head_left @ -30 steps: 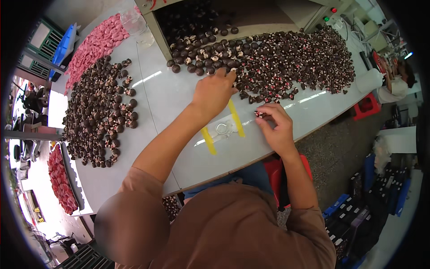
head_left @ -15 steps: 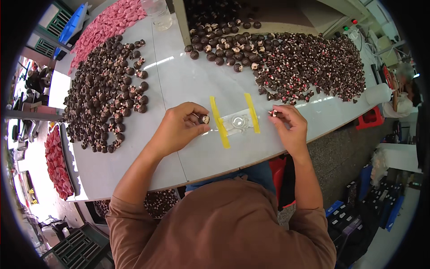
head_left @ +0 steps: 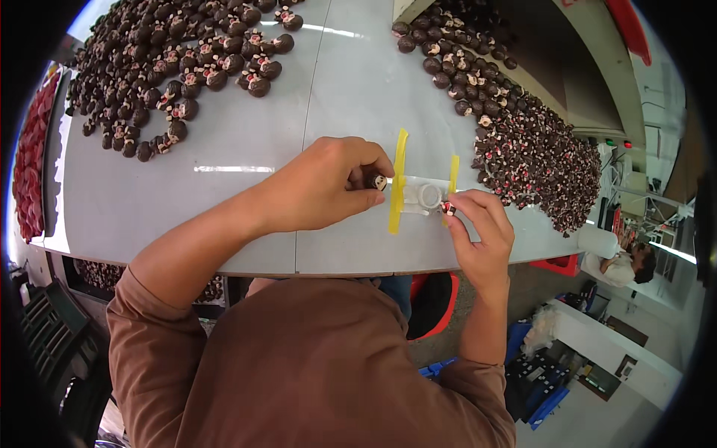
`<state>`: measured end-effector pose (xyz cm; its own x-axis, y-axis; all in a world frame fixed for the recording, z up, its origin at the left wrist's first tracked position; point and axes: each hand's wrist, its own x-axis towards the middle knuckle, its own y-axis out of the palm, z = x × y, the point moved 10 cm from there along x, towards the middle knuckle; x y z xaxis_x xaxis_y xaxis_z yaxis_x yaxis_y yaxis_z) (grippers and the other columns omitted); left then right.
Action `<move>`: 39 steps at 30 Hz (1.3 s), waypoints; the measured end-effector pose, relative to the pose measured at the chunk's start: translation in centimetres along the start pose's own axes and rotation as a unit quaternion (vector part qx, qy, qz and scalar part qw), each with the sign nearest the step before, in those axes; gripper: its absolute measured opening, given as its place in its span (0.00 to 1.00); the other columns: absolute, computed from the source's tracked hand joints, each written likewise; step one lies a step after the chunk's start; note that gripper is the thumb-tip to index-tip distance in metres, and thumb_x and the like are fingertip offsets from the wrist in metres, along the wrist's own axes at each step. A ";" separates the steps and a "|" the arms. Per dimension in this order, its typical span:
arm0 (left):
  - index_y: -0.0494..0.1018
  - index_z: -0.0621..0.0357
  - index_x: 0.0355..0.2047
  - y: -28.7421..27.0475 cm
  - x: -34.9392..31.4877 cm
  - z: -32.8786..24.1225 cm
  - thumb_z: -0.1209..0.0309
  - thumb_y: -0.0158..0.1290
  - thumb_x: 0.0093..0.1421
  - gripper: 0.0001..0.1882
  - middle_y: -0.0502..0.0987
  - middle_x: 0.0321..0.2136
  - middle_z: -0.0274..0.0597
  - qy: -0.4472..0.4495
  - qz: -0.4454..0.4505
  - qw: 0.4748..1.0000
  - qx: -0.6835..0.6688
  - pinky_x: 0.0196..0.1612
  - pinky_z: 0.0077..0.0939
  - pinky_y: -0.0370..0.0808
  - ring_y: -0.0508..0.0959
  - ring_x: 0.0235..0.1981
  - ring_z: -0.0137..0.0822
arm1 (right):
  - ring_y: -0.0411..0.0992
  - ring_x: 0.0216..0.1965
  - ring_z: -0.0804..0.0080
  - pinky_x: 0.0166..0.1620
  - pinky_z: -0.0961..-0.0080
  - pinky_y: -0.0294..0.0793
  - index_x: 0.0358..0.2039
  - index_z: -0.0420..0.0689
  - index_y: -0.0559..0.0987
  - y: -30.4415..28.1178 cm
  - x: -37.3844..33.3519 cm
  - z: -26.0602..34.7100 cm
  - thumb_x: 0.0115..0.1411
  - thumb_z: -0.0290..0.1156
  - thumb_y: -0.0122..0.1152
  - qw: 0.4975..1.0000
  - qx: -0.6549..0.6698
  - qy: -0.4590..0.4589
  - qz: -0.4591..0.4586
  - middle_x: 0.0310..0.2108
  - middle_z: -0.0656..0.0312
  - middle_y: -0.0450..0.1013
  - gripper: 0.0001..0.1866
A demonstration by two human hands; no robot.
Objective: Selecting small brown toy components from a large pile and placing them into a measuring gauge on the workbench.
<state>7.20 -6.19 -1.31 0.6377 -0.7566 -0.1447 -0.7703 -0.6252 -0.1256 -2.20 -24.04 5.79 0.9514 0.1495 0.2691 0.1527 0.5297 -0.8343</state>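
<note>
My left hand (head_left: 317, 187) is closed on a small dark brown doll head (head_left: 379, 183) with a pale face, pinched between thumb and fingers. It is just left of a clear round dish (head_left: 429, 196) on a transparent sheet, held to the table by two yellow tape strips (head_left: 398, 196). My right hand (head_left: 484, 239) pinches a small dark doll body (head_left: 449, 209) with red and white parts. That piece is at the dish's right edge; whether it touches the dish I cannot tell. The two pieces are apart.
Many dark doll heads (head_left: 216, 63) cover the pale table's (head_left: 246, 201) far left. More heads (head_left: 455, 67) lie at the far right, beside a heap of small dark-and-red bodies (head_left: 534, 153). A red stool (head_left: 441, 306) is below the front edge. Another person (head_left: 620, 265) is at the right.
My right hand has brought the doll body leftward, up to the clear dish. My left hand still holds the head, slightly closer to the dish. The whole view has shifted and turned.
</note>
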 end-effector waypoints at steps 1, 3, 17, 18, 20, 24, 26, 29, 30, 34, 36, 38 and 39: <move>0.78 0.67 0.50 0.1 0.0 0.0 0.77 0.65 0.62 0.16 0.81 0.36 0.43 0.001 0.005 1.000 0.025 0.42 0.27 0.81 0.81 0.36 0.30 | 0.80 0.41 0.60 0.44 0.69 0.80 0.46 0.38 0.84 0.1 0.3 0.1 0.53 0.13 0.71 1.000 -0.002 -0.001 0.006 0.44 0.52 0.79 0.19; 0.78 0.68 0.48 0.1 -0.2 -0.3 0.78 0.64 0.61 0.15 0.81 0.35 0.47 0.013 -0.010 1.000 0.009 0.41 0.31 0.81 0.83 0.35 0.36 | 0.80 0.41 0.57 0.44 0.67 0.80 0.46 0.38 0.84 0.2 0.7 0.6 0.53 0.14 0.71 0.999 -0.031 -0.024 0.015 0.43 0.52 0.80 0.18; 0.80 0.65 0.50 0.6 -0.3 -0.7 0.82 0.65 0.58 0.18 0.80 0.38 0.45 0.084 -0.017 0.993 0.078 0.38 0.29 0.83 0.83 0.33 0.36 | 0.79 0.39 0.57 0.40 0.65 0.79 0.45 0.38 0.85 1.2 1.7 2.0 0.51 0.15 0.72 0.991 -0.104 -0.051 0.064 0.40 0.54 0.79 0.19; 0.80 0.65 0.50 0.6 -0.3 -0.7 0.82 0.65 0.58 0.18 0.80 0.38 0.45 0.085 -0.016 0.993 0.081 0.38 0.29 0.83 0.83 0.33 0.36 | 0.78 0.39 0.57 0.40 0.65 0.79 0.46 0.38 0.85 1.2 1.8 2.2 0.51 0.15 0.72 0.990 -0.111 -0.056 0.067 0.40 0.54 0.79 0.19; 0.81 0.65 0.50 0.8 -0.3 -0.7 0.82 0.65 0.57 0.19 0.80 0.38 0.45 0.086 -0.012 0.993 0.085 0.38 0.28 0.83 0.83 0.32 0.36 | 0.78 0.39 0.57 0.40 0.64 0.78 0.46 0.38 0.85 1.3 1.8 2.3 0.52 0.15 0.72 0.989 -0.114 -0.060 0.069 0.40 0.54 0.79 0.19; 0.80 0.66 0.49 0.8 -0.4 -0.8 0.81 0.66 0.57 0.18 0.81 0.37 0.45 0.071 -0.022 0.995 0.067 0.38 0.28 0.83 0.83 0.33 0.35 | 0.77 0.39 0.56 0.40 0.63 0.78 0.47 0.37 0.84 1.6 2.0 2.5 0.52 0.15 0.71 0.988 -0.114 -0.068 0.079 0.41 0.54 0.78 0.19; 0.80 0.66 0.48 0.8 -0.4 -0.5 0.81 0.67 0.57 0.18 0.81 0.37 0.46 0.046 -0.019 0.997 0.056 0.39 0.28 0.83 0.83 0.33 0.34 | 0.77 0.39 0.56 0.40 0.63 0.78 0.47 0.37 0.84 1.6 2.1 2.6 0.52 0.15 0.70 0.988 -0.112 -0.070 0.078 0.41 0.54 0.78 0.19; 0.79 0.67 0.48 0.9 -0.5 -0.9 0.80 0.68 0.57 0.18 0.82 0.36 0.46 0.070 -0.019 0.995 0.065 0.38 0.28 0.83 0.83 0.33 0.34 | 0.77 0.39 0.56 0.40 0.63 0.78 0.47 0.37 0.84 1.5 2.0 2.7 0.53 0.14 0.70 0.989 -0.109 -0.070 0.077 0.40 0.54 0.78 0.19; 0.79 0.68 0.48 0.9 -0.4 -1.0 0.79 0.68 0.57 0.18 0.82 0.36 0.46 0.073 -0.022 0.995 0.062 0.38 0.28 0.83 0.83 0.32 0.34 | 0.77 0.39 0.55 0.40 0.63 0.78 0.46 0.37 0.84 1.4 2.0 2.8 0.53 0.15 0.70 0.989 -0.108 -0.070 0.076 0.40 0.54 0.78 0.18; 0.78 0.69 0.48 1.0 -0.3 -1.0 0.78 0.69 0.58 0.19 0.83 0.37 0.47 0.065 -0.014 0.997 0.050 0.40 0.26 0.83 0.83 0.33 0.31 | 0.78 0.40 0.55 0.40 0.63 0.79 0.46 0.37 0.84 0.7 1.5 2.6 0.53 0.14 0.70 0.991 -0.107 -0.050 0.065 0.41 0.54 0.78 0.18; 0.78 0.69 0.49 1.4 -0.2 -0.3 0.78 0.69 0.59 0.19 0.83 0.38 0.47 0.013 0.006 1.000 0.004 0.41 0.26 0.83 0.83 0.35 0.30 | 0.80 0.41 0.56 0.43 0.66 0.80 0.45 0.37 0.84 -0.2 1.4 2.7 0.52 0.13 0.71 0.999 -0.024 -0.024 0.033 0.42 0.52 0.80 0.18; 0.78 0.69 0.49 1.9 -0.3 0.5 0.78 0.68 0.60 0.18 0.84 0.39 0.46 -0.038 0.028 0.998 -0.041 0.42 0.26 0.83 0.83 0.38 0.28 | 0.81 0.42 0.57 0.45 0.67 0.81 0.44 0.36 0.84 -0.3 1.3 3.5 0.51 0.13 0.71 0.999 0.029 -0.011 0.018 0.43 0.52 0.81 0.18; 0.77 0.69 0.50 2.4 -0.4 0.9 0.79 0.68 0.60 0.18 0.84 0.40 0.46 -0.056 0.041 0.995 -0.071 0.44 0.25 0.84 0.83 0.39 0.28 | 0.82 0.43 0.57 0.46 0.68 0.81 0.44 0.36 0.84 -0.3 1.3 3.8 0.50 0.13 0.72 0.996 0.083 -0.001 0.009 0.43 0.51 0.81 0.18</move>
<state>5.16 -7.22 -2.44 0.5625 -0.7853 -0.2587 -0.8078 -0.5886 0.0301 -2.00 -20.84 8.21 0.9532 0.1605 0.2561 0.0899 0.6585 -0.7472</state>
